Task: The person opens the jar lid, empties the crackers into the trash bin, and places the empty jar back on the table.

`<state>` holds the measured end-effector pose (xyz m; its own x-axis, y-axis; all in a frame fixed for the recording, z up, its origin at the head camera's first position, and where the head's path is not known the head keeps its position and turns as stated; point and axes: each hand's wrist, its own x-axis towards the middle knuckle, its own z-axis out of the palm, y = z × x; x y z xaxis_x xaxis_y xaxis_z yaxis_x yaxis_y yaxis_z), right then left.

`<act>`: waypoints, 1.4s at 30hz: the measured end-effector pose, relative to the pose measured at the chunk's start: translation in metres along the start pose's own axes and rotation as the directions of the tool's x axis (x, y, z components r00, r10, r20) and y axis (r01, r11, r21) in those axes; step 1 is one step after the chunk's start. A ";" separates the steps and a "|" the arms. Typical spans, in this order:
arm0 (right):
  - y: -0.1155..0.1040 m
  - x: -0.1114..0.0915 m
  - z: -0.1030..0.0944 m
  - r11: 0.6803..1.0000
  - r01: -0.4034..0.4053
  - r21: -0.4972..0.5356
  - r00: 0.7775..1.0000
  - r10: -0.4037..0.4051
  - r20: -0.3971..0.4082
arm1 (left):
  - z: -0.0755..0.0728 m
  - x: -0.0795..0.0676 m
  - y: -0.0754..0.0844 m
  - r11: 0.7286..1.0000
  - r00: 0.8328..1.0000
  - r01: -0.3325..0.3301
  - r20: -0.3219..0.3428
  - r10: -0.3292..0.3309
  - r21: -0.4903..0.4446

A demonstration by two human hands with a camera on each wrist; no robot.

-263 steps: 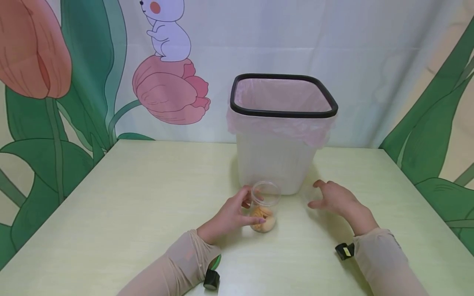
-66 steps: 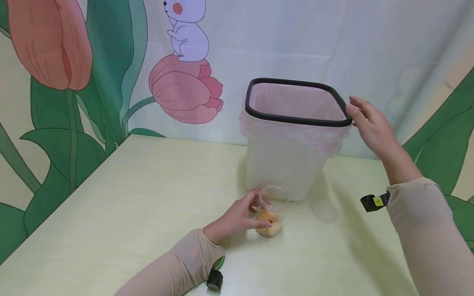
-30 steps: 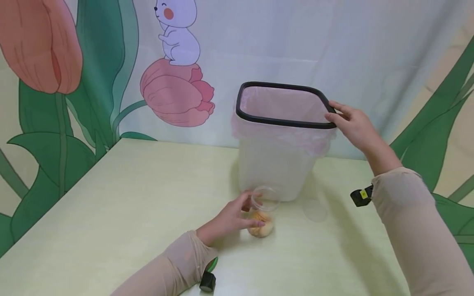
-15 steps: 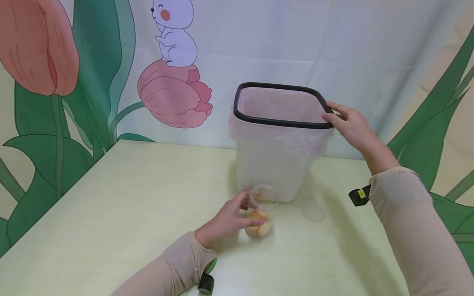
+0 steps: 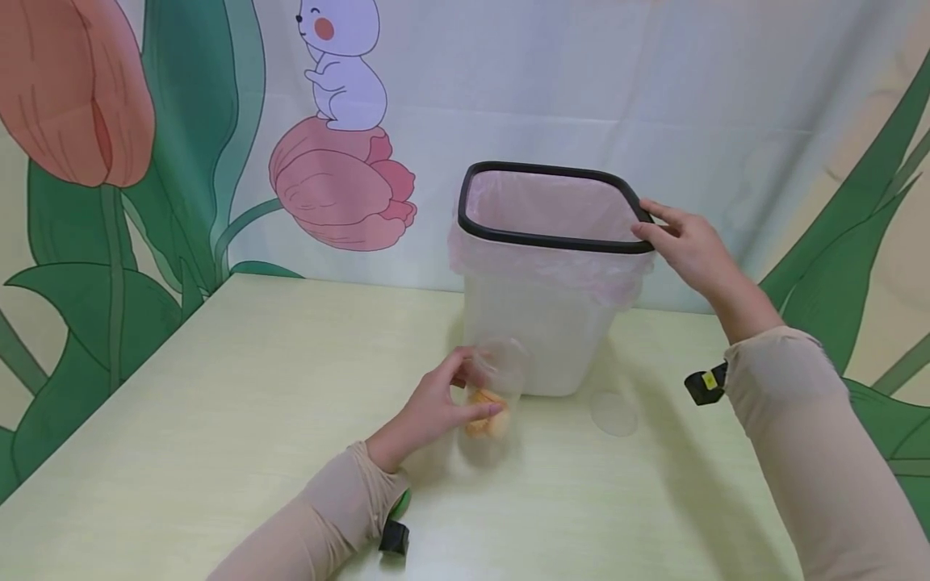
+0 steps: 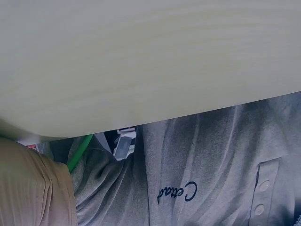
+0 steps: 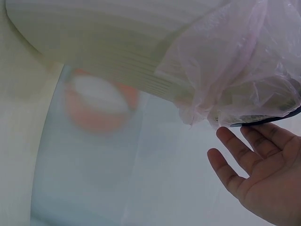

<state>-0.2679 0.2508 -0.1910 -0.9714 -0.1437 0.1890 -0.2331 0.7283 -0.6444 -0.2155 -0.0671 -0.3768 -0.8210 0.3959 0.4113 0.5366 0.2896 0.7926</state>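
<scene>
- Left and upward in the head view, my left hand (image 5: pixel 430 409) had shifted with the clear cup (image 5: pixel 503 378) since half a second earlier.
- I gripped it in front of the bin (image 5: pixel 538 323), mouth upward, long axis near upright, leaning slightly right.
- Blur hid whether its base touched the table (image 5: pixel 254 403); fingertips behind it looked indistinct.
- My right hand (image 5: pixel 690 246) pinched the bin's black rim (image 5: pixel 559 241).

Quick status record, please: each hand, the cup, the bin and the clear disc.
left hand: holds the clear cup
right hand: holds the right side of the black rim
cup contents: a pale orange food piece
cup top: uncovered
bin: upright on the table, pink liner folded over outside
clear disc: flat on table, right of cup
</scene>
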 end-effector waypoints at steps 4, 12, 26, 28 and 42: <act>-0.001 0.000 0.000 1.000 0.005 0.004 1.000 -0.005 0.004 | -0.010 0.002 0.000 1.000 0.999 -0.012 -0.037 0.012 -0.002; -0.002 -0.001 0.000 1.000 0.006 -0.002 1.000 -0.006 0.013 | -0.026 0.005 0.002 0.999 0.993 -0.016 -0.117 0.012 -0.032; 0.000 -0.002 0.000 1.000 0.000 -0.013 1.000 0.000 0.012 | -0.039 0.007 0.006 0.996 0.977 0.042 -0.207 -0.059 -0.083; -0.002 -0.001 -0.001 1.000 0.000 -0.016 1.000 0.000 0.012 | -0.041 0.008 0.007 0.995 0.975 0.043 -0.214 -0.060 -0.086; 0.000 0.001 -0.004 0.999 -0.017 -0.035 1.000 0.018 0.021 | -0.057 0.017 0.015 0.994 0.937 0.047 -0.341 -0.077 -0.095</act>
<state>-0.2690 0.2534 -0.1882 -0.9762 -0.1445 0.1618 -0.2145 0.7538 -0.6211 -0.2327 -0.1058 -0.3323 -0.8769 0.0519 0.4779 0.4766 0.2239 0.8501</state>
